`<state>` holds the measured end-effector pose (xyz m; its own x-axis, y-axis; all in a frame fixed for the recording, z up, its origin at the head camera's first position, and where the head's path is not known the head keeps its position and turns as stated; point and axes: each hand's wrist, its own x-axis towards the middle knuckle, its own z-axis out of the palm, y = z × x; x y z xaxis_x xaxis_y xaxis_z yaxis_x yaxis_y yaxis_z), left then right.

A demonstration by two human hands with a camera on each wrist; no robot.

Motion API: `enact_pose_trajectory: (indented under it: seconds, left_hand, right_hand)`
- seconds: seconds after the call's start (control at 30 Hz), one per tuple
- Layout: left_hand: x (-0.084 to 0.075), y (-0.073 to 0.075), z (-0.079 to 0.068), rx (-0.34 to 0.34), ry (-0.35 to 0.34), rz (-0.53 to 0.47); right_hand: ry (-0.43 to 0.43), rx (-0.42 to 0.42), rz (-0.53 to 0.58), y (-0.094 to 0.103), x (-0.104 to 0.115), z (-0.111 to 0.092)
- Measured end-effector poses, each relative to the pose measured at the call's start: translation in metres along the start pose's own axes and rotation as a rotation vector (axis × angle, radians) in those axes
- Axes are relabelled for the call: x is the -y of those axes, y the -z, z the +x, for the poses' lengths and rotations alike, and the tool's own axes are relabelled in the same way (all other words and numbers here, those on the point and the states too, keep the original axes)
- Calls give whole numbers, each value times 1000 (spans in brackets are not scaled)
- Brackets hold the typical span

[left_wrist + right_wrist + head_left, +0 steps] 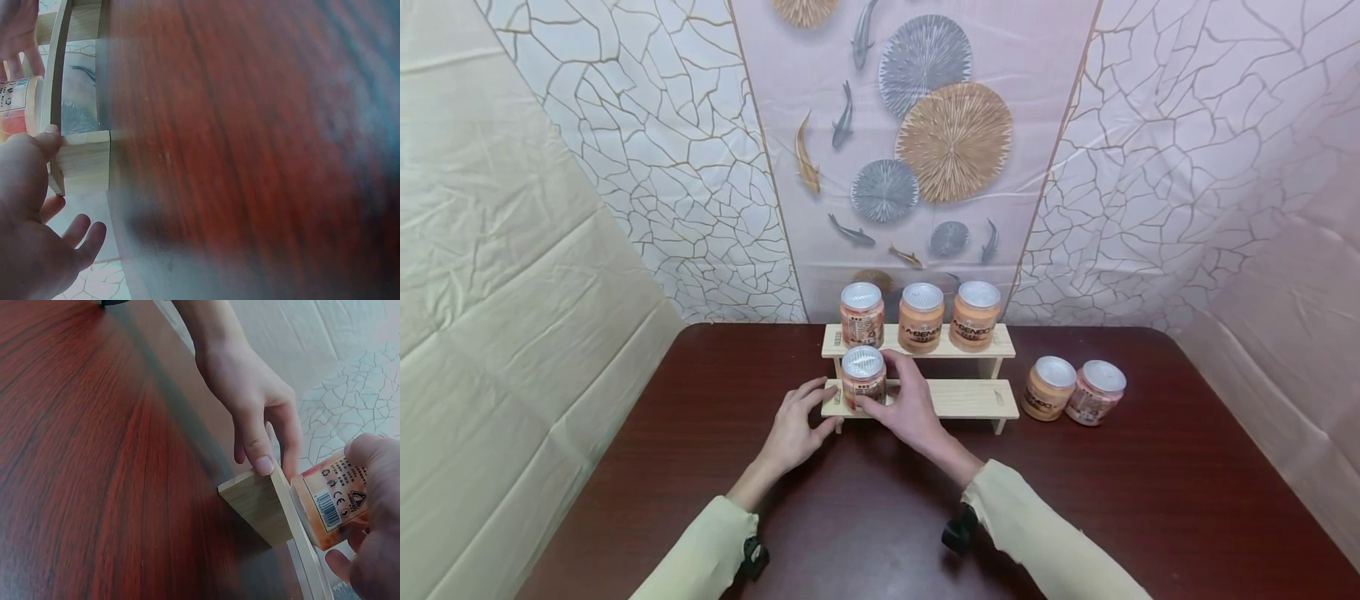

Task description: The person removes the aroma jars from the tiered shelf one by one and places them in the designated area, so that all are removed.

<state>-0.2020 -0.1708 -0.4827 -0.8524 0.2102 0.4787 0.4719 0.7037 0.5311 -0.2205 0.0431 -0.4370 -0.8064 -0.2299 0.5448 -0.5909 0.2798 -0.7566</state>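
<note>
My right hand [912,407] grips an orange printed jar [863,385] with a silver lid, thumb at the front and fingers round its right side. That jar is at the left end of the lower tier of a wooden step rack [955,400]; in the right wrist view its base [306,515] is at the board. My left hand [796,423] pinches the rack's left end, its thumb [262,464] on the board's front edge and its fingers behind. In the left wrist view, the other fingers [90,244] of that hand stand off the wood.
On the upper tier [891,340] stand three similar jars: left [862,325], middle [921,329] and right [975,325]. Two more jars, one orange [1047,398] and one pinkish [1090,404], stand side by side on the dark table [1150,500], right of the rack. Patterned cloth [700,167] hangs behind.
</note>
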Motion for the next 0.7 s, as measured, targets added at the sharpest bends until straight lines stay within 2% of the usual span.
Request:
enact_pose_trajectory:
  seconds: [0.43, 0.7]
  left_hand:
    - [2, -1, 0, 2, 0, -10]
    - [1, 0, 0, 6, 3, -9]
  right_hand:
    - [-22, -21, -27, -5, 0, 2]
    - [6, -32, -21, -5, -2, 2]
